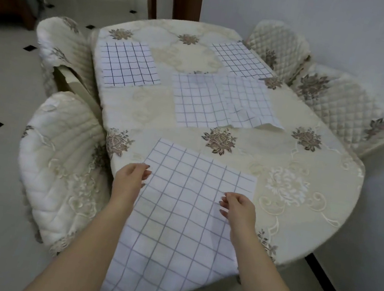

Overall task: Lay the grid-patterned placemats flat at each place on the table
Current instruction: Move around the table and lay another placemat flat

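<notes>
Several white placemats [187,221], thin dark grid lines

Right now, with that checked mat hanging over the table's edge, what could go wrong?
1. The near placemat droops well past the edge of the table toward the person. Unless it is pushed further on, it may slide off.
2. The middle-left placemat and the middle-right placemat overlap, and the curled corner of the right one lifts. They may need separating and flattening.
</notes>
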Tool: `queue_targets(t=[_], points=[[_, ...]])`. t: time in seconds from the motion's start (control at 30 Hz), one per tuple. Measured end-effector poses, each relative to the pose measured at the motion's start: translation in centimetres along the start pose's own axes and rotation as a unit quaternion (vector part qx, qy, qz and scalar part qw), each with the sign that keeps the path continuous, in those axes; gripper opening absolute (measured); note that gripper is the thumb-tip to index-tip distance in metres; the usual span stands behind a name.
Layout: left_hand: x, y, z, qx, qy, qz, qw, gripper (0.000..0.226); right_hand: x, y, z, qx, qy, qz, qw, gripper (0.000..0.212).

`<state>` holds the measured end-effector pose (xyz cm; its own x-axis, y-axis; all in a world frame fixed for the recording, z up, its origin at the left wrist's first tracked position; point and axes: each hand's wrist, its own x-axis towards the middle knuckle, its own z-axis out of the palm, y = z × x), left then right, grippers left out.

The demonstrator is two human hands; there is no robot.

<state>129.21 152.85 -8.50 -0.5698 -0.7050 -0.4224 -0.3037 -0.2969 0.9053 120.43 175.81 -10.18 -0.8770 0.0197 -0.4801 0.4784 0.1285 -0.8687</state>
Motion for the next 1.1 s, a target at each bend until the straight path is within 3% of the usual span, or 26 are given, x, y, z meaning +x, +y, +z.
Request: queue_targets(t=[0.17, 0.3, 0.47, 0.67, 0.73, 0.93, 1.03, 1.1], points=[[4.6, 1.9, -0.4, 0.115, -0.023, 0.028, 0.993, 0.022, 2.6, -2.5, -0.6, -0.064, 0.038, -0.031, 0.997, 0.009], [6.9, 2.3, 0.5, 0.234, -0.081, 0.03, 0.968, 0.038, 5.1, -3.6, 0.2, -0.2, 0.041, -0.113, 0.972, 0.011], [8.9, 1.6, 0.7, 0.355, -0.081, 0.016, 0.931, 0.045, 8.6, -4.2, 1.3, -0.405, -0.014, -0.155, 0.901, 0.028], [9.9, 1.1, 0.6, 0.361, -0.049, -0.027, 0.931, 0.04, 11.1, -5.0, 4.0, -0.581, -0.077, -0.183, 0.789, 0.05], [9.5, 0.8, 0.4, 0.355, -0.041, -0.036, 0.933, 0.036, 11.8, -5.4, 4.8, -0.602, -0.1, -0.189, 0.77, 0.053], [7.7, 0.9, 0.6, 0.316, -0.044, -0.005, 0.948, 0.01, 13.4, -6.9, 8.3, -0.57, -0.195, -0.224, 0.766, 0.057], [7.2, 1.5, 1.3, 0.316, -0.044, 0.017, 0.948, 0.014, 13.8, -7.8, 10.3, -0.568, -0.26, -0.279, 0.73, 0.07], [7.0, 2.2, 2.0, 0.323, -0.052, 0.046, 0.944, 0.011, 13.3, -8.5, 11.6, -0.552, -0.311, -0.357, 0.686, 0.081]])
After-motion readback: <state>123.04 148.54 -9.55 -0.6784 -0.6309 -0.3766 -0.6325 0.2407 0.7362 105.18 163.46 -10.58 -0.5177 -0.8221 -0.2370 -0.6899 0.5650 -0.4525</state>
